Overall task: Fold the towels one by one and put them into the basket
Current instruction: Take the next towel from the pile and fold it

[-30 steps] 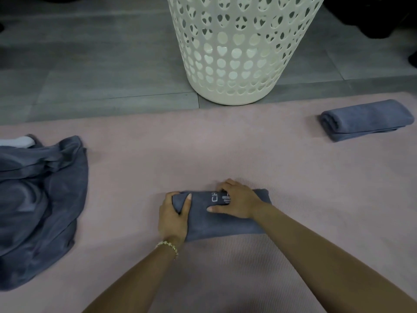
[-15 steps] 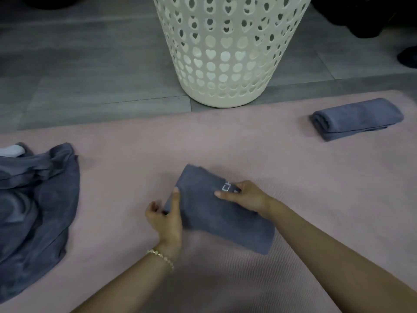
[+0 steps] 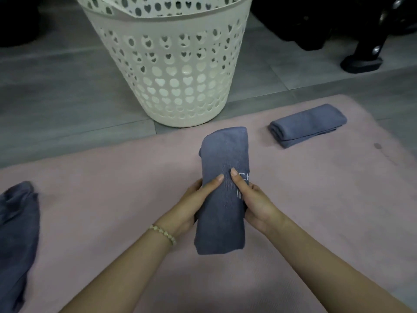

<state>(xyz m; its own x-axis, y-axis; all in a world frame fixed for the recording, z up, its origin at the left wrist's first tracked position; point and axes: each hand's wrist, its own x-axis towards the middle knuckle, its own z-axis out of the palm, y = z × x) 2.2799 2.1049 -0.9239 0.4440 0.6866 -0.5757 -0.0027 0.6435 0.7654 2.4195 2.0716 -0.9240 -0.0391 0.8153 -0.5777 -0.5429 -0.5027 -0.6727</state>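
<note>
A folded grey-blue towel (image 3: 223, 159) with white lettering is held lengthwise above the pink mat, its far end pointing at the basket. My left hand (image 3: 191, 204) grips its left side, thumb on top. On its right side my right hand (image 3: 252, 202) grips it the same way. The cream basket (image 3: 171, 86) with heart-shaped holes stands on the grey floor just beyond the mat. A second folded towel (image 3: 309, 123) lies on the mat at the right. A loose heap of unfolded towels (image 3: 15, 233) lies at the left edge.
The pink mat (image 3: 101, 199) covers the near floor; grey floor tiles (image 3: 56, 98) lie beyond it. Dark furniture legs (image 3: 363, 55) stand at the back right. A small dark spot (image 3: 377, 145) marks the mat near its right edge.
The folded towel was lying crosswise on the mat under both hands; both hands have lifted it and turned it lengthwise toward the basket. The view has shifted forward.
</note>
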